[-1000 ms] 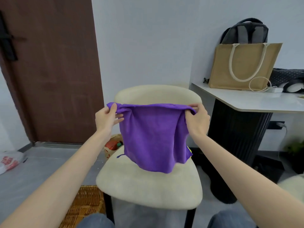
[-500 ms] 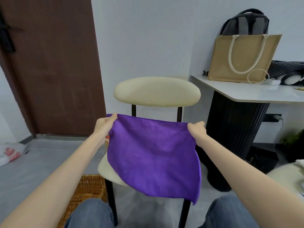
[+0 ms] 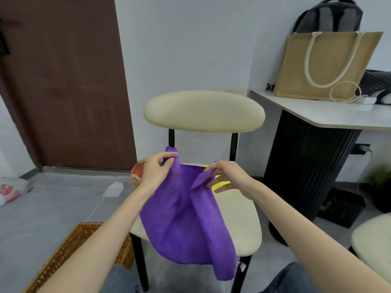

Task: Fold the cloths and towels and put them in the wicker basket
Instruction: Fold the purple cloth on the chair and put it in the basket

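A purple cloth hangs in front of me over the cream chair seat. My left hand pinches its top left corner between thumb and fingers. My right hand pinches the other top corner with thumb and forefinger, its other fingers spread out. The two corners are close together and the cloth sags in folds below them. A bit of yellow cloth shows on the seat behind my right hand. The wicker basket sits on the floor at lower left, partly hidden by my left forearm.
The chair's cream backrest stands ahead. A white table at right carries a jute bag and a backpack. A brown door is at left; a plastic bag lies on the grey floor. Another cream seat is at far right.
My hands have come closer together and lower, so the cloth, held spread flat half a second ago, now droops in folds between them.
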`<state>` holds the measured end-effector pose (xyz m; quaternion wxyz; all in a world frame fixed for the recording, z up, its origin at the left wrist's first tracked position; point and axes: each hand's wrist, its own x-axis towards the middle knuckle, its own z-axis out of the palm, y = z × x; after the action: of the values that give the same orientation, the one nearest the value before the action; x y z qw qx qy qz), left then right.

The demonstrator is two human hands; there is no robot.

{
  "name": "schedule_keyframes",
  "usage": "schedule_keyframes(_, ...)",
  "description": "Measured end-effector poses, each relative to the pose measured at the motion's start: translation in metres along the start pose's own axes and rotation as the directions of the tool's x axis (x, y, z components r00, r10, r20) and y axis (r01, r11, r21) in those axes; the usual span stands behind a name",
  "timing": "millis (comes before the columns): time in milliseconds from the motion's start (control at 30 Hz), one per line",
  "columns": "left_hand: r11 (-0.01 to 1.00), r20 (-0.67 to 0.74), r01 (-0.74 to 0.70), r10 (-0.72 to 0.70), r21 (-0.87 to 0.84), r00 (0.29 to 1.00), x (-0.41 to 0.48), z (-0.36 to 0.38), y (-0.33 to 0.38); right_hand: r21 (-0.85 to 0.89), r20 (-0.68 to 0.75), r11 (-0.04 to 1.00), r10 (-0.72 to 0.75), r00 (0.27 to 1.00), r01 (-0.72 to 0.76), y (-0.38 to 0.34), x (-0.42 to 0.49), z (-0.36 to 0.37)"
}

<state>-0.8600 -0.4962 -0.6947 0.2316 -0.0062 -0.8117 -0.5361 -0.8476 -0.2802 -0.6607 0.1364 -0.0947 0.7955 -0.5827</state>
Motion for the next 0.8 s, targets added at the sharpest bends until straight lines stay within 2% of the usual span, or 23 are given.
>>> schedule_keyframes(100,0.999,0.056,-0.028,0.027,0.027,0.998,-0.003,0.011,-0.003,-0.077,0.008,0.993,-0.087,0.996,0.087,0.010,0.006,0.009)
schedule_keyframes(233,0.995,0.135,-0.054,0.064,-0.078,0.989,-0.002,0.025,-0.015,-0.256,-0.098,0.942,-0.246,0.964,0.215,0.029,0.023,0.021)
schedule_keyframes(367,0.980,0.194,0.037,0.002,-0.197,0.981,-0.004,0.037,-0.026,-0.441,-0.271,0.854,-0.421,0.866,0.277,0.047,0.046,0.027)
schedule_keyframes(467,0.919,0.270,0.194,-0.101,-0.344,0.957,-0.008,0.042,-0.025,-0.400,-0.287,0.852,-0.467,0.836,0.339,0.051,0.056,0.030)
schedule_keyframes(533,0.896,0.304,0.256,-0.146,-0.362,0.941,-0.007,0.044,-0.020,-0.363,-0.299,0.860,-0.472,0.830,0.358,0.053,0.061,0.032)
schedule_keyframes(733,0.930,0.234,0.132,-0.052,-0.343,0.971,-0.013,0.043,-0.020,-0.271,-0.391,0.873,-0.484,0.783,0.405,0.061,0.070,0.036)
schedule_keyframes(800,0.956,0.210,0.103,-0.045,-0.273,0.977,-0.013,0.044,-0.027,-0.246,-0.394,0.879,-0.476,0.786,0.409,0.062,0.071,0.038)
